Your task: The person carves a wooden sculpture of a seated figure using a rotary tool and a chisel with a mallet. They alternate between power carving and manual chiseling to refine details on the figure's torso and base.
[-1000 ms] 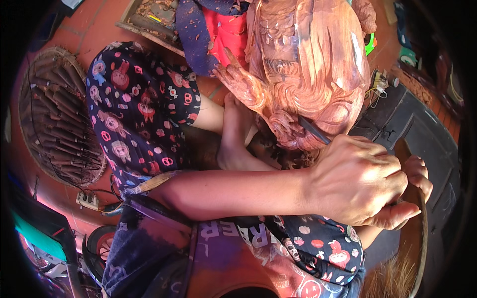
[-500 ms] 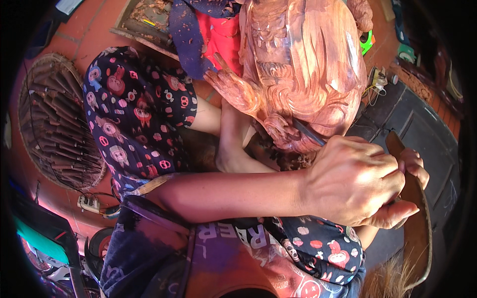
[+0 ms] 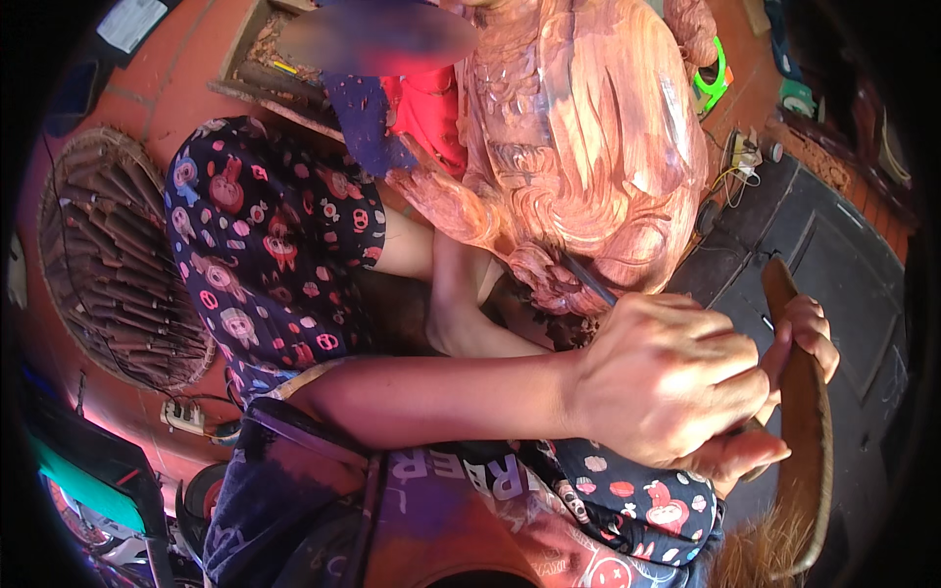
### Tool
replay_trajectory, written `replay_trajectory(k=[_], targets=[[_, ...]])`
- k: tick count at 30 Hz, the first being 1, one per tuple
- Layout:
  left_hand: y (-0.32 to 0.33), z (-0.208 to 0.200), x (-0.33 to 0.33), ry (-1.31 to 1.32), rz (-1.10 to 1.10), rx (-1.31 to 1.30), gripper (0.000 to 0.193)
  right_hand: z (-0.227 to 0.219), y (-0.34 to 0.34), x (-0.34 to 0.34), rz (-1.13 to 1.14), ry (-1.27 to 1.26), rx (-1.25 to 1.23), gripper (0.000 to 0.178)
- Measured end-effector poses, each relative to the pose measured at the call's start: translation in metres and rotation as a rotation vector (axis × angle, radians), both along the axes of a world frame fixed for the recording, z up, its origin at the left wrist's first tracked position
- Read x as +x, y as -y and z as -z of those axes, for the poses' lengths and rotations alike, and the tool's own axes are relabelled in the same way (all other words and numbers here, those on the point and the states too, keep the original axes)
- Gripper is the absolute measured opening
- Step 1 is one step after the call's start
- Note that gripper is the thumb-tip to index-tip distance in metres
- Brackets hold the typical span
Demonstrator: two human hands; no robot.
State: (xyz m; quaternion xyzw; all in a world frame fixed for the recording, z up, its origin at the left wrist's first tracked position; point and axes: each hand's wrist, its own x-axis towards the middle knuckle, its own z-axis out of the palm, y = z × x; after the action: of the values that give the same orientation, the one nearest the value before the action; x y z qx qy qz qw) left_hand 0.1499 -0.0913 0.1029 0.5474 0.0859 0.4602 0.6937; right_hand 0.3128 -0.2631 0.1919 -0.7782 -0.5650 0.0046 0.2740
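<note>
My left hand [image 3: 671,382] is closed in a fist around a chisel, its arm crossing from the left. The dark shaft of the chisel [image 3: 592,281] reaches up and left to the lower part of a reddish wood carving [image 3: 598,167] with flowing grooves. Its tip rests among carved folds, and most of its handle is inside the fist. Just to the right, my right hand [image 3: 809,338] wraps its fingers around a long curved wooden tool [image 3: 806,421]. Brown bristle-like fibres [image 3: 755,549] spread near the tool's lower end. My right forearm is mostly hidden behind my left hand.
A round basket [image 3: 123,265] full of carving tools lies at the left, near a power strip [image 3: 183,416]. Another person in a red top [image 3: 431,108] sits beyond the carving, by a wooden tray [image 3: 265,93]. A dark panel [image 3: 838,284] lies at the right.
The view has shifted slightly, so the carving and both hands appear a little further left and lower. Both hands keep their grips, and the chisel stays at nearly the same spot on the carving.
</note>
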Motion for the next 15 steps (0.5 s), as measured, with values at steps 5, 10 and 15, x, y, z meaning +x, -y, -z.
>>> replay_trajectory(k=[5,10,15], targets=[[0.003,0.003,0.001,0.014,-0.066,0.008,0.047,0.001,0.001,-0.002,0.012,0.059,-0.029,0.027],[-0.001,0.000,-0.007,-0.044,-0.005,0.163,0.045,-0.006,0.000,-0.004,-0.018,0.116,-0.148,0.024],[0.027,-0.034,-0.020,0.108,0.210,0.351,0.031,0.005,0.010,0.008,0.031,-0.144,0.077,0.026]])
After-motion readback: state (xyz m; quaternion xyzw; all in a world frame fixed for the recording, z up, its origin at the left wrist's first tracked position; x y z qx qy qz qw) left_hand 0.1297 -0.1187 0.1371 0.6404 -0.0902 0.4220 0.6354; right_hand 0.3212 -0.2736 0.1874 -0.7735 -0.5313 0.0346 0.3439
